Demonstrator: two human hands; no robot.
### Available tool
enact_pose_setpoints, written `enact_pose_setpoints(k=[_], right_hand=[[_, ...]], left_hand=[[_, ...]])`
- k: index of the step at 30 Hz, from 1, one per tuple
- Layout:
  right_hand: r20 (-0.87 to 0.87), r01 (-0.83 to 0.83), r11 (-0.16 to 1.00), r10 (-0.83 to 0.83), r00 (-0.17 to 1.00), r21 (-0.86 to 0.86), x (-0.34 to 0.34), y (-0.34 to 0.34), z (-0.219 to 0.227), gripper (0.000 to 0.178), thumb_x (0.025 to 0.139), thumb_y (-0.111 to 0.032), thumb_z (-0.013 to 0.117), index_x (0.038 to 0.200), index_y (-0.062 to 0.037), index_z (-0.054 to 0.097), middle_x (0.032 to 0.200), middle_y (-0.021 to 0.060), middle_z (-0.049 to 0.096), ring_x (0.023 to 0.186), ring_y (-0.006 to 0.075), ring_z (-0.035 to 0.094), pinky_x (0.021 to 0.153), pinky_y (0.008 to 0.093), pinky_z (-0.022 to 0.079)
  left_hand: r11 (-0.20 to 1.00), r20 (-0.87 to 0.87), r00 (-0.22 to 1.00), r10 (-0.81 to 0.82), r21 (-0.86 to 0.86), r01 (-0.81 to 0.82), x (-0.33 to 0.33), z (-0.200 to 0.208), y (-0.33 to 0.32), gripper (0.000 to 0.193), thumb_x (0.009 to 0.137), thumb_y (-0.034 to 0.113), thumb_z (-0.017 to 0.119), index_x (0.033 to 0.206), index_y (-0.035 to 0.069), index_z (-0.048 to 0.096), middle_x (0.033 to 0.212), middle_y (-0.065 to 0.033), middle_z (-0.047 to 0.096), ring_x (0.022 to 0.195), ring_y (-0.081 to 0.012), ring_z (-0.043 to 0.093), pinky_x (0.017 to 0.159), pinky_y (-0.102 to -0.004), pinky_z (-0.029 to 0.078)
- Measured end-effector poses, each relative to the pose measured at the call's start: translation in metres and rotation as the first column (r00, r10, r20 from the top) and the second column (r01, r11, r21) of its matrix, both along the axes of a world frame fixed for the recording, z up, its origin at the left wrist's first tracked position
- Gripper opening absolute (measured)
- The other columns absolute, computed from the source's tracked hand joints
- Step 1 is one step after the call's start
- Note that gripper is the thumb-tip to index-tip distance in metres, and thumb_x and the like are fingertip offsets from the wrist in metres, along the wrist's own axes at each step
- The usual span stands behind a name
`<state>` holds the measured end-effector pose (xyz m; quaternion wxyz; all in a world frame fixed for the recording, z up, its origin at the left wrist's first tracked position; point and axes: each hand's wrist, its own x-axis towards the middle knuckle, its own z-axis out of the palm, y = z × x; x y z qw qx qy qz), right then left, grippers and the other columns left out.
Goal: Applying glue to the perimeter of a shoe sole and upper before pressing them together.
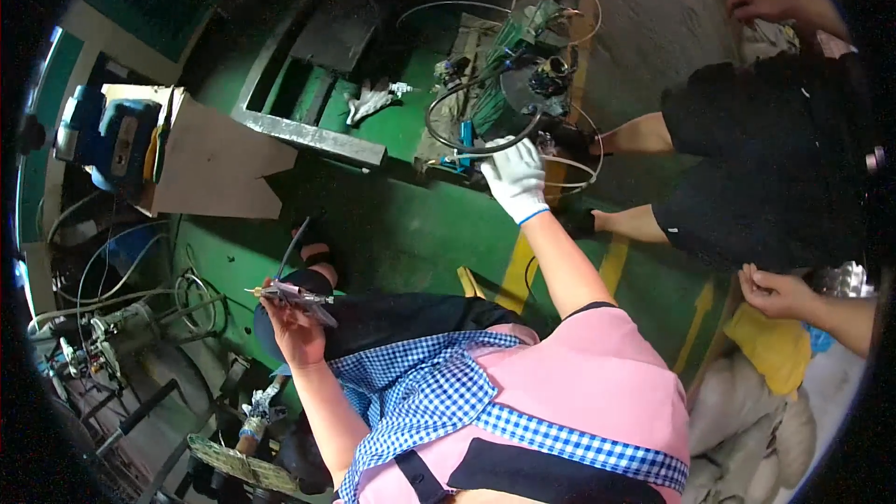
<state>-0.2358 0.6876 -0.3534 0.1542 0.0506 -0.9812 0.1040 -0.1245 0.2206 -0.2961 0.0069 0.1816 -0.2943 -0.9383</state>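
Left hand (297, 325), bare, holds a metal tool (301, 295), its long axis running roughly left to right. The black hose (439, 135) lies ahead and right, well apart; gloved right hand (515, 179) is nearer, at its near bend, grip indeterminable.

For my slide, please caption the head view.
Bare left hand holds a metal tool; gloved right hand is near a black hose.
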Motion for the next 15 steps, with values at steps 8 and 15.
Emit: enact_pose_setpoints(k=[8, 15], right_hand=[[-0.399, 0.499, 0.770, -0.635, 0.662, -0.397, 0.042, 0.083, 0.010, 0.029, 0.092, -0.022, 0.072, 0.114, -0.0063, 0.063, 0.121, 0.0151, 0.065, 0.115, 0.0348, 0.060, 0.103, 0.0452, 0.045], [0.005, 0.187, 0.957, -0.190, 0.982, -0.223, 0.073, 0.060, -0.018, 0.028, 0.087, -0.030, 0.073, 0.107, -0.0121, 0.065, 0.103, 0.0111, 0.068, 0.094, 0.0349, 0.067, 0.084, 0.0464, 0.054]], left_hand=[[1.000, 0.027, 1.000, 0.001, -0.020, 0.000, 0.000, -0.010, -0.012, 0.046, 0.108, 0.035, 0.049, 0.148, 0.013, 0.048, 0.130, -0.0020, 0.064, 0.116, -0.0171, 0.061, 0.105, -0.0351, 0.049], [1.000, 0.019, 1.000, -0.021, -0.022, 0.022, -0.003, -0.005, -0.009, 0.046, 0.107, 0.038, 0.051, 0.147, 0.015, 0.051, 0.128, -0.0031, 0.067, 0.111, -0.0187, 0.065, 0.100, -0.0348, 0.053]])
